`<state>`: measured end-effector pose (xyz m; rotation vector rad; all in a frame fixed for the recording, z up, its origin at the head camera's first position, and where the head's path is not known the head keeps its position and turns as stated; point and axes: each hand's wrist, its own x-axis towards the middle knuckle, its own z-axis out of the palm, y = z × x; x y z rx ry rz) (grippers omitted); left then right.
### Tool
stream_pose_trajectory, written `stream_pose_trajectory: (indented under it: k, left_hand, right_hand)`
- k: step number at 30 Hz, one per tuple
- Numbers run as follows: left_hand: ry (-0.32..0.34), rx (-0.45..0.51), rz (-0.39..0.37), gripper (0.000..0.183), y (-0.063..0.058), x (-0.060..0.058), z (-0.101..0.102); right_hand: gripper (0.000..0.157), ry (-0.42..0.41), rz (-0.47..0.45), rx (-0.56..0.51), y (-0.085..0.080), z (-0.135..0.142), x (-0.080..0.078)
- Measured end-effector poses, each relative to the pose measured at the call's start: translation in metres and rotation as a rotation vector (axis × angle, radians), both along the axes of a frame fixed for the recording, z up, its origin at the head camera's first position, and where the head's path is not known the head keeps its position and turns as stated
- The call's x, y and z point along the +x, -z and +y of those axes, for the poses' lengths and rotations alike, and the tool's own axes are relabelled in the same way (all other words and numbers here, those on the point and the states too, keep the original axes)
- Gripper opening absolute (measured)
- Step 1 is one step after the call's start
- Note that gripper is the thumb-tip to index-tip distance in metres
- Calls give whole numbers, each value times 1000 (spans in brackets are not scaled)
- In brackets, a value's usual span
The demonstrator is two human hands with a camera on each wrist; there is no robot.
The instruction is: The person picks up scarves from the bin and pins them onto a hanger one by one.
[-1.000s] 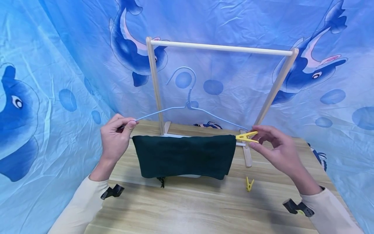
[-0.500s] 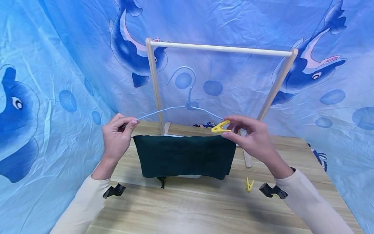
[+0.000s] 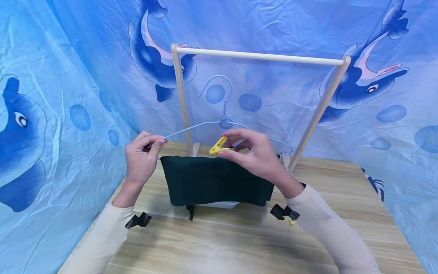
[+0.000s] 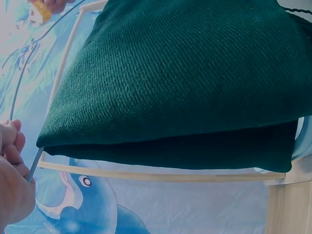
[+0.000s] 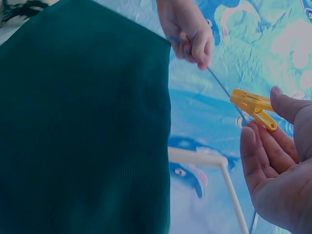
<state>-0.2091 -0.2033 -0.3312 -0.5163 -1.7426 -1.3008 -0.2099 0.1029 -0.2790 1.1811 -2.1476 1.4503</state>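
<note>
My left hand (image 3: 142,158) grips the left corner of a light blue wire hanger (image 3: 188,129). Folded over the hanger's bottom bar hangs a dark green knitted cloth (image 3: 205,180), with a dark tassel below. My right hand (image 3: 251,152) pinches a yellow clothespin (image 3: 218,146) between thumb and fingers, above the cloth's top edge near its middle. In the right wrist view the clothespin (image 5: 251,103) is apart from the cloth, its nose toward the hanger wire. The left wrist view shows the cloth (image 4: 185,87) hanging in two layers beside the left fingers.
Behind the hanger stands a wooden rack with a white top bar (image 3: 260,56). Part of a white object (image 3: 219,204) shows under the cloth on the wooden table (image 3: 205,243). Yellow shows beside the right wrist camera (image 3: 284,212). A blue dolphin curtain (image 3: 291,23) surrounds the table.
My right hand has moved left with the clothespin, from the cloth's right end to above its middle. The hanger and cloth have shifted slightly right at the left end. The left hand keeps its grip.
</note>
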Motion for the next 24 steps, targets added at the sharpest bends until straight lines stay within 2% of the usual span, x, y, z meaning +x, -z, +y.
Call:
stream_pose_trajectory:
  k: [4, 11, 18, 24]
  left_hand:
    - [-7, 3, -2, 10, 2, -1, 0]
    - [-14, -8, -24, 6, 0, 1, 1]
    - [-33, -14, -52, 7, 1, 4, 2]
    - [-28, -21, -42, 7, 2, 4, 1]
  right_hand:
    - [29, -22, -13, 22, 0, -22, -3]
    - [23, 1, 42, 59, 3, -57, -10]
    - [16, -19, 47, 35, 6, -85, -15]
    - [9, -36, 45, 6, 8, -102, -19]
